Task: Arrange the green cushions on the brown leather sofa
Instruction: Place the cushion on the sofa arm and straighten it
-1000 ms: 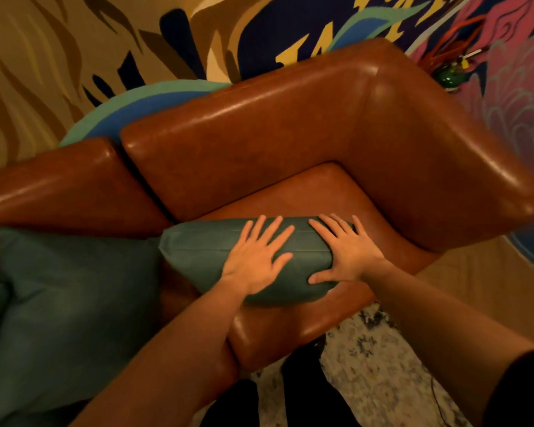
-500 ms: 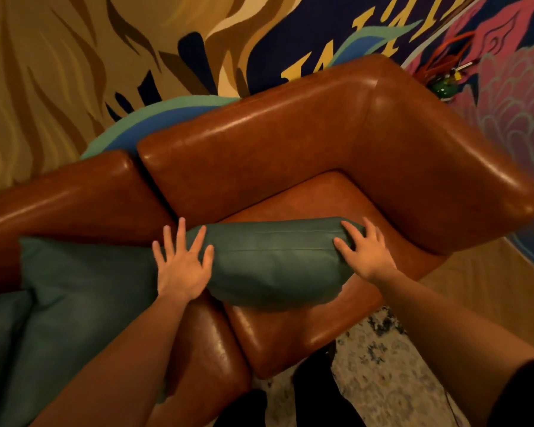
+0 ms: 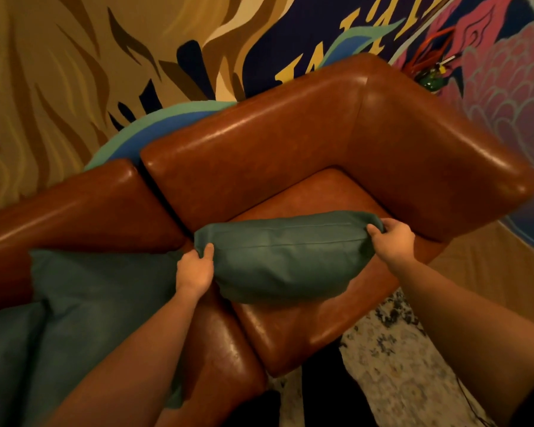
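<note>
At the far left a big green cushion [image 3: 84, 303] leans on the seat against the back of the brown leather sofa [image 3: 259, 155], and just beside it my left hand [image 3: 196, 269] pinches the left corner of a smaller green cushion [image 3: 284, 260], thumb curled over the fabric. That cushion sits on the corner seat, close to the backrest (whether it touches the seat underneath I cannot tell), and my right hand [image 3: 393, 241] grips its right corner near the armrest. My hands are well apart, one clamped on each end, above a patterned rug [image 3: 392, 365].
</note>
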